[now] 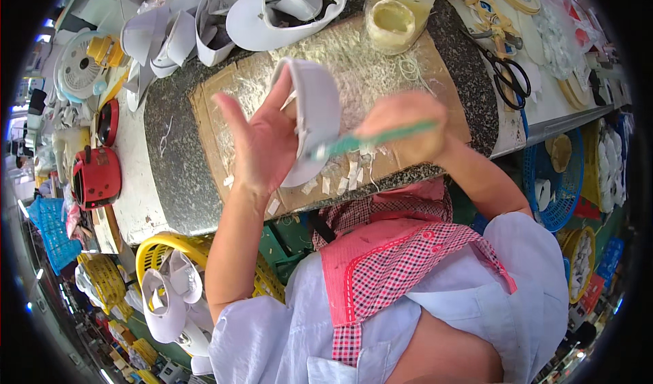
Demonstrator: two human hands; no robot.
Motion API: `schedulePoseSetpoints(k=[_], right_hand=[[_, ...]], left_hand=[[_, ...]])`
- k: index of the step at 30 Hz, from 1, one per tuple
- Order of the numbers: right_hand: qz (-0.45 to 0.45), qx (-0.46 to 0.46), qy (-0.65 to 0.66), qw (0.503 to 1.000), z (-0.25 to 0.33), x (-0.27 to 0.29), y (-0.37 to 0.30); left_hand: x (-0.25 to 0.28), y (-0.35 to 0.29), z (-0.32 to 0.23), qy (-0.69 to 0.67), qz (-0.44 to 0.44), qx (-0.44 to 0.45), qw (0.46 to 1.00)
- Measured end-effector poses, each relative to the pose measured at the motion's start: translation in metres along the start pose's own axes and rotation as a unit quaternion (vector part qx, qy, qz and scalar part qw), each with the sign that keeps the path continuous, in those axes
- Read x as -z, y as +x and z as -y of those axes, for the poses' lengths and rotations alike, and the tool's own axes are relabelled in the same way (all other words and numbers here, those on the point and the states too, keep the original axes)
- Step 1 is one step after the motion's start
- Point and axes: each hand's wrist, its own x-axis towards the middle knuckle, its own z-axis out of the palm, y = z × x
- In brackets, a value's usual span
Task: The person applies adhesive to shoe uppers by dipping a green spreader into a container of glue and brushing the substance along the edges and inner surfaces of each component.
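White upper point(322, 105): a curved, shoe-like piece we hold over the middle of the desk point(170, 163), above the cardboard sheet point(212, 129).
Left hand point(262, 142): spread, thumb out to the side; our fingers go behind the upper's curve and carry it.
Right hand point(408, 122): curled and pinching the green brush point(381, 137); we see it motion-blurred.
Brush tip: overlaps the upper's lower part; we can't tell contact from the blur.
Cardboard: crusted pale across the middle; we have white scraps point(343, 184) lying along its near edge.
Glue-like pot point(389, 38): yellowish, crusted rim, on the far right of our cardboard.
Far edge: we see more white uppers point(250, 23) bunched on the left and centre.
Right side: black scissors point(511, 83) lie on our desk, near its edge; blue basket point(578, 193) lower down.
Left side: red box point(97, 178) and pale fan point(78, 64); below, our yellow basket point(154, 246) holds white pieces.
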Motion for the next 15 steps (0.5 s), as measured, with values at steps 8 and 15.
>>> schedulePoseSetpoints(k=[8,15], right_hand=[[0.07,0.053,-0.123,0.989,0.006,0.004,0.006],[0.134,0.096,-0.074,0.983,0.002,-0.034,0.013]], left_hand=[[-0.008,0.001,-0.025,0.608,-0.017,0.025,0.794],[0.078,-0.079,-0.01,0.731,-0.304,-0.093,0.604]])
